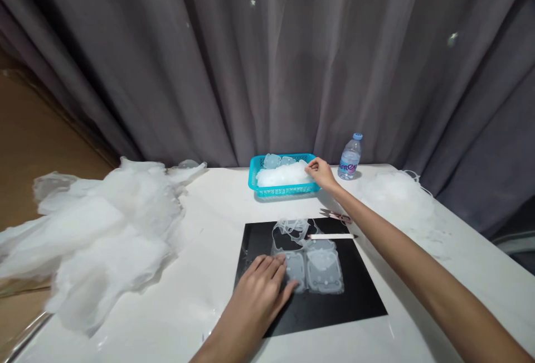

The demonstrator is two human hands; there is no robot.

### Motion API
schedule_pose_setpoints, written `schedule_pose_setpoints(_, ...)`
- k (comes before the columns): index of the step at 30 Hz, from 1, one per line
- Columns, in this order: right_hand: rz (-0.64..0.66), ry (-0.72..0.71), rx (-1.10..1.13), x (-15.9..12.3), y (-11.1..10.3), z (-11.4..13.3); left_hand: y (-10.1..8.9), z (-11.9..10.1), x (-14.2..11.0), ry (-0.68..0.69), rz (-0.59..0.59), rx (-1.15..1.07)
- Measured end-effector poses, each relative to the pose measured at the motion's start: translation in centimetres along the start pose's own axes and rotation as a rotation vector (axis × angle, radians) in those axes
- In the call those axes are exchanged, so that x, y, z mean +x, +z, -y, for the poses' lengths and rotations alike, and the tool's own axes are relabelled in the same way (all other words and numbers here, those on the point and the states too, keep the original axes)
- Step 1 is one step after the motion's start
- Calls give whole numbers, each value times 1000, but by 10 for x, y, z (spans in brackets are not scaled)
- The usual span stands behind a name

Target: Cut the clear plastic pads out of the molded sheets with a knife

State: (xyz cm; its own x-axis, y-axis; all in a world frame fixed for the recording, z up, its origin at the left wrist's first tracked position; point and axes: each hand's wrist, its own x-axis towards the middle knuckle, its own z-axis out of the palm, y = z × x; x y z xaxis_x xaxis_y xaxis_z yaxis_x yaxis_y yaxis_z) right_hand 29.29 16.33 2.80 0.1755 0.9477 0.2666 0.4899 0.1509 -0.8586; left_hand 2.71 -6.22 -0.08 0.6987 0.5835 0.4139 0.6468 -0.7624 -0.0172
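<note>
My left hand [264, 288] lies flat, fingers stretched out, on translucent plastic-like shapes [324, 268] with rounded outlines, which rest on a black mat [368, 301]. Over at the turquoise basket [288, 189], my right hand [321, 172] pinches the right end of the white fluffy stuffing [284, 175] inside. Behind the stuffing, in the same basket, are pale translucent cut-outs [272, 160]. A white pen or pencil [332, 236] lies across the mat beside curled clear strips [292, 230]. Scissors [334, 216] sit at the mat's back edge, partly under my right forearm.
A large heap of white filmy material [121, 223] covers the left of the white table [209, 212]. On the right is a looser white pile [397, 201]. A water bottle [350, 158] stands at the back. A grey curtain [276, 62] hangs behind; cardboard [37, 168] is at far left.
</note>
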Motion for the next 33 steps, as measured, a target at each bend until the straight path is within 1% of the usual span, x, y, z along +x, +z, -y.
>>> schedule_pose_setpoints(3, -42, -86, -98, -8, -7, 7, 0, -1, 0, -23, 1, 56)
schedule_pose_setpoints(5, -37, -159, -142, -26, -18, 14, -4, -2, 0, -8, 39, 99)
schedule_pose_setpoints(6, -10, -196, -157, -39, -25, 17, -6, -2, 1, 6, 59, 117)
schedule_pose_setpoints(8, 109, -270, -181, -75, -44, 21, -10, -3, 2, 20, 91, 135)
schedule_pose_setpoints(10, 283, -327, -210, -114, -66, 21, -12, -4, 6, 6, 101, 130)
schedule_pose_setpoints(11, 388, -369, -283, -132, -76, 19, -13, -5, 8, -9, 93, 124)
schedule_pose_setpoints(12, 451, -371, -335, -148, -85, 16, -13, -6, 10, -21, 79, 109)
schedule_pose_setpoints(13, 483, -343, -349, -160, -93, 13, -13, -7, 13, -15, 71, 74)
schedule_pose_setpoints(14, 508, -309, -349, -169, -98, 9, -13, -7, 15, 14, 76, 21)
schedule_pose_setpoints(16, 538, -226, -300, -178, -103, 1, -12, -8, 19, 113, 124, -114)
schedule_pose_setpoints(18, 590, -173, -261, -178, -105, -5, -12, -8, 21, 181, 192, -219)
schedule_pose_setpoints(20, 618, -165, -272, -176, -106, -8, -11, -6, 22, 175, 236, -269)
schedule_pose_setpoints(22, 564, -183, -310, -178, -106, -8, -10, -4, 21, 149, 263, -303)
schedule_pose_setpoints(24, 457, -199, -322, -181, -103, -7, -11, -2, 19, 134, 260, -322)
schedule_pose_setpoints(27, 343, -224, -312, -186, -89, -10, -16, -2, 19, 135, 253, -331)
schedule_pose_setpoints(29, 328, -219, -356, -186, -77, -13, -19, -2, 20, 152, 254, -333)
schedule_pose_setpoints(33, 365, -174, -503, -177, -63, -19, -24, -3, 20, 183, 249, -336)
